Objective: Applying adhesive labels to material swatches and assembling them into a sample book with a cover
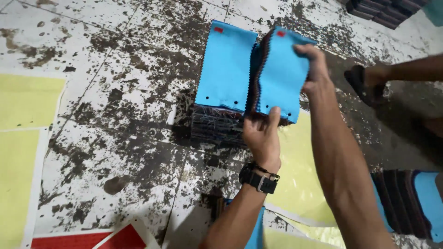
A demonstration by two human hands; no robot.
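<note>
**Two hands on a swatch stack above a stained floor**

The left hand (262, 133), a black watch (258, 180) at its wrist, is closed on the lower edge of the right swatch bundle (281, 76), thumb raised against the blue face. The right hand (314, 64) curls over the bundle's top right corner at about 1 o'clock, fingers folded on the edge. The bundle is blue in front with dark layers behind and a small red tag at its top. Touching it at 9 o'clock stands a second blue swatch (226, 64), upright, over a dark pile (217, 127) on the floor (115, 92). Yellow sheets (27, 101) lie well apart at 9 o'clock; another yellow sheet (300, 170) lies beneath the arms. At 3 o'clock another person's sandalled foot (364, 83) rests on the floor. More swatches (410, 203) lie at 4 o'clock.
</note>
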